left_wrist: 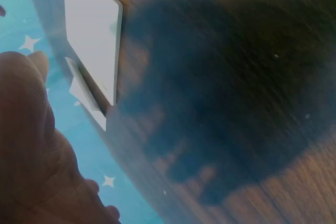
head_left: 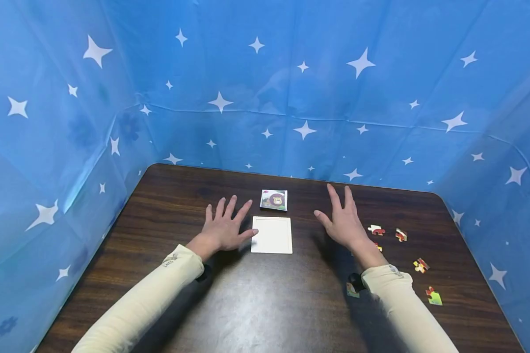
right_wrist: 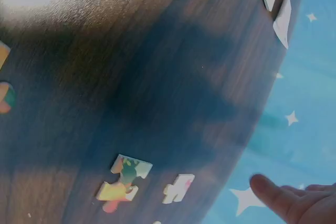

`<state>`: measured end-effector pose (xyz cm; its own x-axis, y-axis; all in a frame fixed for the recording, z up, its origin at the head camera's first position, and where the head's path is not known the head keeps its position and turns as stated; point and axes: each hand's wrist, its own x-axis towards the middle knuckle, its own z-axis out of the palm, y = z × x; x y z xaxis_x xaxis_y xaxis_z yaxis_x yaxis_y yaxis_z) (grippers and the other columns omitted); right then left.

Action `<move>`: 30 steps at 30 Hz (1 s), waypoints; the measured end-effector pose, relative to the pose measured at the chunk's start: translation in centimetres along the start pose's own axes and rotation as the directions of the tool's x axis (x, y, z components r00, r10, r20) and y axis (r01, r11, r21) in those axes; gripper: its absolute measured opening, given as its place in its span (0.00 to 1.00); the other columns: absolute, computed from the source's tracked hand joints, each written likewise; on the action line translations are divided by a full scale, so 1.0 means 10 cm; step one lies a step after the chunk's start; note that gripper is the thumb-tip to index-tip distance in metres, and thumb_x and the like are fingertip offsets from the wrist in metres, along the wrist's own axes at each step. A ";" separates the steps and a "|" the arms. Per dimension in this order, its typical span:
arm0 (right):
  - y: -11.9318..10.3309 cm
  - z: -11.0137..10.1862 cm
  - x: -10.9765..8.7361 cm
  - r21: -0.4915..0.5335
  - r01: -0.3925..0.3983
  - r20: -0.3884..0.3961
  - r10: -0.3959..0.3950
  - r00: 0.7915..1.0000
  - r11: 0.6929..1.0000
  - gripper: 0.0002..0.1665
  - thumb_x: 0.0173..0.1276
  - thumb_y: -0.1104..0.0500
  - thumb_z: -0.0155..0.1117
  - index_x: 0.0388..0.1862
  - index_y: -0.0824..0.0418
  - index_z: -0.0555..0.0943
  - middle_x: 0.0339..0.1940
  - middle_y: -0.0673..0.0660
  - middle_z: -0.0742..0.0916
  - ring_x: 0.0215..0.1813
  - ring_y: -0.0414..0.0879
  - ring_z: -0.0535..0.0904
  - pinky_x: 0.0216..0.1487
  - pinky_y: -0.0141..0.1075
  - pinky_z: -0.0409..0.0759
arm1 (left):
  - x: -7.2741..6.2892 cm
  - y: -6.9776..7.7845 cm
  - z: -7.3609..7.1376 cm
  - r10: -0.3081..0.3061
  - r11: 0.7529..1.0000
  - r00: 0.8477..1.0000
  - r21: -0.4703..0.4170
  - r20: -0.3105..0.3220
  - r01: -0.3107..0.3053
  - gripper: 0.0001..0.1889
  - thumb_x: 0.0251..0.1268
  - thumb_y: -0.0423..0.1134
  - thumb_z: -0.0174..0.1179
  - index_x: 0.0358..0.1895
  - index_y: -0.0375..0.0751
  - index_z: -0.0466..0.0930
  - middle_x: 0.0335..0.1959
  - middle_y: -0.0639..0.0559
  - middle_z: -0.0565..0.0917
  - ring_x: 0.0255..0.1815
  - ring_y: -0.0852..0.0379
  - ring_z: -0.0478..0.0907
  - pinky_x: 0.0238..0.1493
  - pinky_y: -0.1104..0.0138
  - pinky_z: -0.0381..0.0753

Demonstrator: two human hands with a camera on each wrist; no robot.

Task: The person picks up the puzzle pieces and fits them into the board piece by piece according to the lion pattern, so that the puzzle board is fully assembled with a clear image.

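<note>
My left hand (head_left: 224,229) hovers over the table with fingers spread and holds nothing; its thumb tip overlaps the left edge of a white square puzzle tray (head_left: 272,235) in the head view. My right hand (head_left: 345,223) is raised on the other side of the tray, fingers extended, also holding nothing. Behind the tray lies a small picture card (head_left: 274,200) with a cartoon lion on it. In the right wrist view, jigsaw pieces (right_wrist: 126,177) lie on the wood below the right hand, one pale piece (right_wrist: 178,188) beside them.
Several loose jigsaw pieces are scattered to the right, among them a green and red one (head_left: 434,296) and a yellow one (head_left: 421,265). Another piece (head_left: 352,290) sits under the right wrist. A blue star-patterned curtain (head_left: 291,88) surrounds the dark wooden table (head_left: 247,304).
</note>
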<state>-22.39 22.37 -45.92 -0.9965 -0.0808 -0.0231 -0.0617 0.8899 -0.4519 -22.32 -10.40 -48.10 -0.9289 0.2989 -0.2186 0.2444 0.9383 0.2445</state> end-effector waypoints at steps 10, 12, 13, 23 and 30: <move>0.16 -0.10 0.06 0.082 -0.053 -0.123 0.063 0.990 0.995 0.34 0.82 0.45 0.47 0.76 0.64 0.66 0.72 0.72 0.73 0.73 0.68 0.69 0.72 0.65 0.65 | 0.05 0.10 0.00 0.020 0.999 0.995 0.035 0.099 -0.024 0.46 0.70 0.73 0.45 0.84 0.63 0.37 0.85 0.43 0.41 0.85 0.36 0.39 0.79 0.34 0.37; 0.20 -0.12 0.07 0.090 -0.066 -0.142 0.078 0.987 0.994 0.32 0.82 0.45 0.47 0.74 0.65 0.69 0.68 0.71 0.78 0.69 0.67 0.74 0.70 0.62 0.69 | 0.05 0.09 0.01 0.020 0.999 0.991 0.040 0.130 -0.025 0.47 0.70 0.73 0.46 0.84 0.62 0.36 0.85 0.43 0.42 0.85 0.36 0.40 0.79 0.34 0.39; 0.21 -0.13 0.07 0.092 -0.072 -0.145 0.085 0.986 0.993 0.32 0.83 0.45 0.47 0.73 0.66 0.70 0.67 0.71 0.79 0.68 0.67 0.75 0.68 0.62 0.70 | 0.05 0.08 0.02 0.019 0.999 0.989 0.041 0.144 -0.026 0.48 0.70 0.73 0.47 0.84 0.61 0.36 0.85 0.43 0.43 0.85 0.36 0.41 0.79 0.34 0.39; 0.39 -0.19 0.04 0.118 -0.146 -0.106 0.159 0.982 0.982 0.31 0.83 0.45 0.44 0.72 0.66 0.72 0.64 0.71 0.81 0.66 0.68 0.76 0.68 0.63 0.69 | 0.02 -0.02 0.09 0.041 0.999 0.983 0.024 0.178 -0.046 0.49 0.69 0.72 0.51 0.84 0.59 0.37 0.85 0.43 0.46 0.84 0.35 0.46 0.78 0.33 0.43; 0.53 -0.21 0.02 0.145 -0.187 -0.085 0.201 0.976 0.972 0.34 0.83 0.43 0.42 0.73 0.65 0.70 0.65 0.71 0.81 0.67 0.68 0.75 0.69 0.63 0.69 | 0.00 0.01 0.08 0.042 0.999 0.981 0.026 0.188 -0.047 0.48 0.68 0.71 0.52 0.84 0.59 0.40 0.84 0.41 0.48 0.83 0.35 0.47 0.78 0.34 0.45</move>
<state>-23.01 28.03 -46.41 -0.9897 0.1380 -0.0371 0.1347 0.8146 -0.5642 -22.08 -10.18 -48.83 -0.8490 0.3651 -0.3820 0.2952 0.9273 0.2304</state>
